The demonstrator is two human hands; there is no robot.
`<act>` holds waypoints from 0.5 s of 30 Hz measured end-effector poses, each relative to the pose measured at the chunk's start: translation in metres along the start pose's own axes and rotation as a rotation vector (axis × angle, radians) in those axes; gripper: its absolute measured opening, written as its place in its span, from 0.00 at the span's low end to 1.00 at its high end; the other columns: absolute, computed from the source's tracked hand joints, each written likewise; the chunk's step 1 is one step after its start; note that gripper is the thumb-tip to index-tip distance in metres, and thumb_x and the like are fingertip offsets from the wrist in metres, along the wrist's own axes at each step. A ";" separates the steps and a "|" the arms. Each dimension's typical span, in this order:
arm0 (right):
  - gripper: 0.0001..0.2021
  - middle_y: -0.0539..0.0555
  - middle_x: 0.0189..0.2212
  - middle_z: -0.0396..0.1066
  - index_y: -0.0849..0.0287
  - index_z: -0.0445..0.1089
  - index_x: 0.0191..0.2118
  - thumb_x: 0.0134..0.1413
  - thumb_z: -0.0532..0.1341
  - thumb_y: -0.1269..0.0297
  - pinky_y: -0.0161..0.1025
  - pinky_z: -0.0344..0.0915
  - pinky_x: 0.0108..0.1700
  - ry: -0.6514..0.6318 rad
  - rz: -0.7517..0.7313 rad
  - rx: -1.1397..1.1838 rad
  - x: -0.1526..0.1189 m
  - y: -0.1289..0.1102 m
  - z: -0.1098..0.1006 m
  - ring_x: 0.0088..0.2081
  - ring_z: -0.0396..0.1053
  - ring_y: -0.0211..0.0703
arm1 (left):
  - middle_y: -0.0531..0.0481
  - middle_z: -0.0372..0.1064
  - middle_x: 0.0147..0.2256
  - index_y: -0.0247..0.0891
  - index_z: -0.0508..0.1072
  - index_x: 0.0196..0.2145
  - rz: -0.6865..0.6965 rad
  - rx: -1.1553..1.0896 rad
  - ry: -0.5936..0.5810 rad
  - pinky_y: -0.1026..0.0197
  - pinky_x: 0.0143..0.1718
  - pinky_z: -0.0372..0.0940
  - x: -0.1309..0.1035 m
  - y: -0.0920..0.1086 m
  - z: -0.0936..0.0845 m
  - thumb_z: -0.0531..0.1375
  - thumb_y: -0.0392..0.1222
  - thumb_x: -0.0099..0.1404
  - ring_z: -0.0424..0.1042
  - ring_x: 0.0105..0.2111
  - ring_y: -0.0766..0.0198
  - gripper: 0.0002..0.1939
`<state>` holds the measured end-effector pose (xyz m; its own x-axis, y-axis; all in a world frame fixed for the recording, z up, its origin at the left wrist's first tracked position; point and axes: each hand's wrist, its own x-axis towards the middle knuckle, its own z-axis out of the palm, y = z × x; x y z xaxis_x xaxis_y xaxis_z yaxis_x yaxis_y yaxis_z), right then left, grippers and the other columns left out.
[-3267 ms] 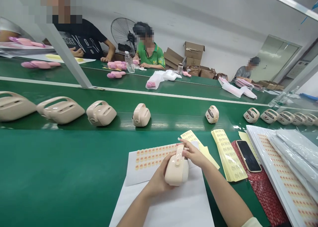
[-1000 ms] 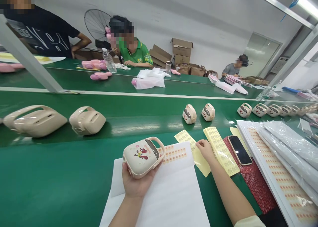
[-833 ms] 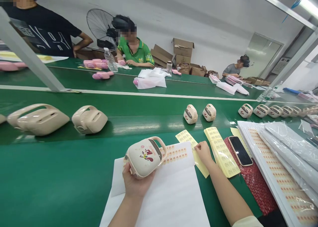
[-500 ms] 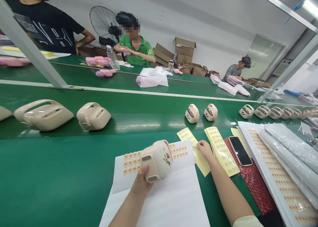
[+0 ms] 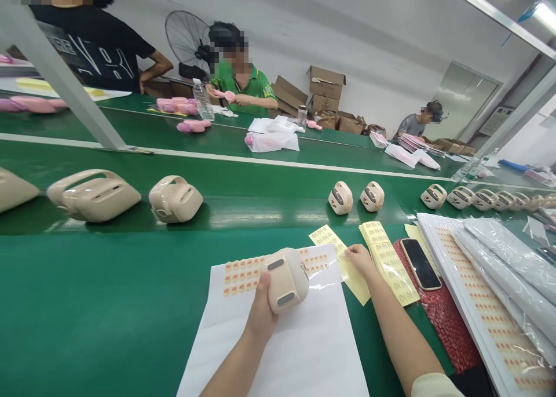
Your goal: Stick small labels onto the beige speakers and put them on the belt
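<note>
Head view, left hand (image 5: 260, 314): clamped on a cream case (image 5: 285, 290), thumb over the edge of the base, base turned toward the camera. Likeliest fault: a slip, the rounded shell being borne by one hand alone.
White paper (image 5: 304, 350): below the left grip; liable to crease or shift if the case fell or dragged.
Sticker sheet (image 5: 241, 274): behind and left of the left grip, orange rows uppermost; might snag or stick to the shell if the grip sank.
Right hand (image 5: 359, 260): right of the left grip, fingertips drawn close at the yellow label strip (image 5: 358, 287); whether they pinched a label could not be told. Possible fault: strip skidding, or label folding onto itself, from a one-handed pull.
Yellow label stack (image 5: 390, 272): just right of the right grip; could be knocked askew by a sideways sweep.
Case, concealed parts: carrying handle and far side out of sight; printed face angled away to the right, its picture barely showing. Left fingers beyond the thumb mostly hidden.
Yellow labels: marks too small to read.
Red bubble wrap (image 5: 454, 333): right of the right grip, partly covered by a phone (image 5: 420, 263).
Plain cases (image 5: 176, 201): left of and beyond the left grip; leftmost cut by the frame.
Pink articles (image 5: 176, 105): far beyond both grips; type uncertain.
</note>
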<state>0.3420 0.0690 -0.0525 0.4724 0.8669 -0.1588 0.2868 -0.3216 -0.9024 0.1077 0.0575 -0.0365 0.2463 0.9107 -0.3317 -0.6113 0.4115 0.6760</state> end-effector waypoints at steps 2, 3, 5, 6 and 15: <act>0.06 0.48 0.18 0.60 0.58 0.62 0.17 0.32 0.58 0.62 0.37 0.55 0.29 -0.032 0.029 0.074 -0.001 -0.003 -0.006 0.23 0.58 0.38 | 0.43 0.75 0.36 0.35 0.72 0.42 0.004 0.012 -0.004 0.51 0.42 0.66 -0.001 -0.002 0.003 0.62 0.57 0.48 0.70 0.43 0.46 0.28; 0.07 0.47 0.17 0.60 0.58 0.62 0.17 0.32 0.59 0.60 0.37 0.55 0.29 -0.046 0.038 0.114 -0.002 -0.005 -0.009 0.23 0.58 0.38 | 0.43 0.75 0.37 0.36 0.72 0.42 0.017 0.021 0.001 0.52 0.41 0.66 -0.001 -0.003 0.003 0.62 0.57 0.48 0.70 0.44 0.46 0.28; 0.10 0.48 0.19 0.62 0.58 0.62 0.17 0.32 0.59 0.57 0.37 0.56 0.30 -0.068 0.036 0.198 -0.008 -0.013 -0.011 0.25 0.60 0.38 | 0.45 0.73 0.41 0.38 0.71 0.43 0.066 0.054 0.024 0.54 0.41 0.65 -0.002 -0.003 0.005 0.62 0.58 0.48 0.68 0.45 0.48 0.28; 0.11 0.49 0.20 0.63 0.58 0.62 0.18 0.32 0.59 0.55 0.37 0.57 0.32 -0.079 0.030 0.238 -0.013 -0.018 -0.010 0.26 0.61 0.38 | 0.46 0.71 0.43 0.40 0.70 0.43 0.091 0.076 0.039 0.55 0.41 0.65 -0.002 -0.003 0.005 0.63 0.58 0.47 0.67 0.46 0.49 0.28; 0.10 0.49 0.27 0.62 0.59 0.66 0.20 0.34 0.64 0.58 0.37 0.57 0.34 -0.287 -0.138 0.399 -0.087 -0.073 0.042 0.29 0.59 0.37 | 0.47 0.67 0.44 0.44 0.63 0.45 0.143 0.168 0.063 0.57 0.38 0.66 -0.003 -0.008 0.004 0.64 0.61 0.42 0.66 0.45 0.51 0.35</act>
<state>0.2447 0.0327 0.0100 0.1884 0.9788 -0.0803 -0.0367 -0.0747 -0.9965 0.1148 0.0515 -0.0386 0.1154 0.9581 -0.2620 -0.5015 0.2839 0.8173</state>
